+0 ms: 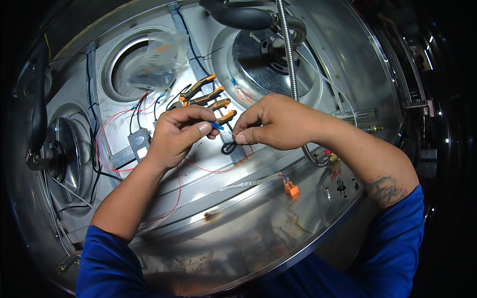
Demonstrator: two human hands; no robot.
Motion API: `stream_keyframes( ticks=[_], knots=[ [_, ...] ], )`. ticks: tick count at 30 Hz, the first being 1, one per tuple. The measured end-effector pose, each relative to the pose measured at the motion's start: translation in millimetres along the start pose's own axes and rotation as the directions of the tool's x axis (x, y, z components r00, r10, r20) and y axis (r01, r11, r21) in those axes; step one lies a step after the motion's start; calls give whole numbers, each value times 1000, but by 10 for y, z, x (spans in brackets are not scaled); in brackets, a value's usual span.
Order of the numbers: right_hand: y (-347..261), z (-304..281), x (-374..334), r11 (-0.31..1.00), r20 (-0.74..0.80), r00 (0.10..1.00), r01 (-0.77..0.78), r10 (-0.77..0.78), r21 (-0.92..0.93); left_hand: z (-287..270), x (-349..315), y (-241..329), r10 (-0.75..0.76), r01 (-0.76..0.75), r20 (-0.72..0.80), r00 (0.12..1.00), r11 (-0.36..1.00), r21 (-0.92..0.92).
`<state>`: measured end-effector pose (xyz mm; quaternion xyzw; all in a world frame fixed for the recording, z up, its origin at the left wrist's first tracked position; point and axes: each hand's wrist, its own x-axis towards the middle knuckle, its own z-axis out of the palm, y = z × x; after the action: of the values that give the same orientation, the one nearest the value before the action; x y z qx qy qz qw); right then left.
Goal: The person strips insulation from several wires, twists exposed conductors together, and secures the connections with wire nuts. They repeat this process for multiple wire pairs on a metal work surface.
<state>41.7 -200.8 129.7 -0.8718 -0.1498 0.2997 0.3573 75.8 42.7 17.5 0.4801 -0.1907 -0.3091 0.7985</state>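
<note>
My left hand [175, 133] is closed, pinching a small blue crimp connector [217, 125] between thumb and fingertips. Just right of it, my right hand [272, 121] pinches the end of a thin wire [233, 133]. Connector and wire tip point toward each other with a small gap that I cannot judge exactly. Beyond my fingers lie pliers with orange and black handles [198, 89], and a second orange-and-black handled tool [226, 117] is partly hidden by my left hand. A small black cable coil [228, 148] sits below my right fingertips, close to a loose red wire [212, 172].
Metal housing [198, 196] spreads beneath my hands. Around it are a grey box [139, 143] with wires, a clear plastic bag [158, 62], an orange plug [291, 189], a braided metal hose [288, 49], a thick black hose [236, 15] and round metal pans [74, 149].
</note>
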Motion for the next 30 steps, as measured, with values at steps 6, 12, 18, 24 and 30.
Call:
stream_keyframes(
  ticks=[6,12,18,24,30],
  knots=[
    [-4,25,5,1000,-14,1000,-10,11,27,47,-8,7,37,-38,15,999,993,112],
    [6,38,4,999,21,999,-33,32,4,65,-22,-15,51,-55,26,998,989,138],
    [18,30,11,1000,35,999,-2,3,-26,58,-16,32,123,-136,63,990,943,303],
    [25,34,11,1000,24,1000,-17,17,-22,17,7,50,186,-217,113,976,865,453],
    [15,21,13,998,59,998,-34,38,-60,45,-16,46,152,-168,71,986,888,429]
  ],
)
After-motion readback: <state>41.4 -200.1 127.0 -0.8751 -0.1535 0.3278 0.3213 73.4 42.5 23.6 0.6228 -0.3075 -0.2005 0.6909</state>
